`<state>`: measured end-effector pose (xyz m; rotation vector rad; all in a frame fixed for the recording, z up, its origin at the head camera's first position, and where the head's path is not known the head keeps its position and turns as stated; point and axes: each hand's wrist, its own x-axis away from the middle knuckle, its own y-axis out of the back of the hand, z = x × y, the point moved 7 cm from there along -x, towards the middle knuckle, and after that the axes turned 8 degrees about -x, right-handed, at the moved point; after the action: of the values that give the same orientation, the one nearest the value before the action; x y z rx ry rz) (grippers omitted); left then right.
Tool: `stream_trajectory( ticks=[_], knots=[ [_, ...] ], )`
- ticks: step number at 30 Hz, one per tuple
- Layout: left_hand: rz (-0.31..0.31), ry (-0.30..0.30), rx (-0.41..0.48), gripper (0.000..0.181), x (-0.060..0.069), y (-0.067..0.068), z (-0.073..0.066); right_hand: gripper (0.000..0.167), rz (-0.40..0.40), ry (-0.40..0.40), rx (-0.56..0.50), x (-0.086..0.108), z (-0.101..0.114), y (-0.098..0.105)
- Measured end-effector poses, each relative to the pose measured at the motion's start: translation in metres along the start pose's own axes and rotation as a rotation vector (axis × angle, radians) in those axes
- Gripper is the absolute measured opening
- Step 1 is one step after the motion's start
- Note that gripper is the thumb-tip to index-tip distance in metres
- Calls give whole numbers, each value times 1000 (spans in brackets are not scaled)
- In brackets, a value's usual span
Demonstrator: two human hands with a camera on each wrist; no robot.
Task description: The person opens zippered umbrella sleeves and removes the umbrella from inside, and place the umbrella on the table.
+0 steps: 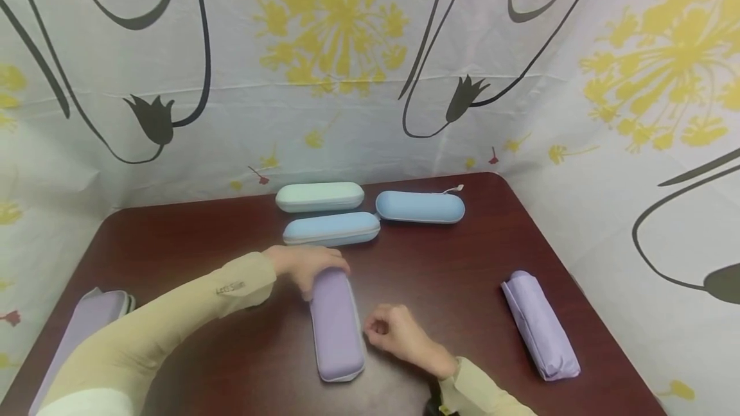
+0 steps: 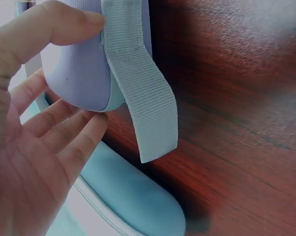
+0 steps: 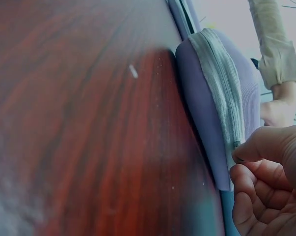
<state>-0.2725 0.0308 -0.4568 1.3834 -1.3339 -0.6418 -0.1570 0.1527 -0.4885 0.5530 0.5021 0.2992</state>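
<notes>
A light purple zipped case (image 1: pixel 338 326) lies lengthwise on the dark wooden table, near its middle. My left hand (image 1: pixel 309 266) grips its far end, and the left wrist view shows the thumb beside a pale fabric strap (image 2: pixel 155 103), with the fingers around the case's end. By the case's right side is my right hand (image 1: pixel 401 336), fingers curled. In the right wrist view its thumb and forefinger pinch the zipper pull (image 3: pixel 237 147) on the pale zipper (image 3: pixel 219 69), which looks closed along the part in view. Most of the pull is hidden by the fingers.
Behind the left hand lie a blue case (image 1: pixel 332 228), a mint green case (image 1: pixel 320 197) and another blue case (image 1: pixel 420 207) with a white strap. A folded purple umbrella (image 1: pixel 540 326) lies at the right. Another purple case (image 1: pixel 87 323) at the left is partly behind the left sleeve.
</notes>
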Motion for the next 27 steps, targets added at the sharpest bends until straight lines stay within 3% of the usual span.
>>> stream_trajectory(
  ticks=[13,20,27],
  knots=[
    [-66,47,88,77,15,-9,12,16,-4,3,-9,5,-4,6],
    [-166,-5,132,77,20,-14,17,17,-13,4,-15,4,-7,11],
    [-216,8,152,75,28,-19,20,16,-2,4,-12,6,-10,15]
  ],
)
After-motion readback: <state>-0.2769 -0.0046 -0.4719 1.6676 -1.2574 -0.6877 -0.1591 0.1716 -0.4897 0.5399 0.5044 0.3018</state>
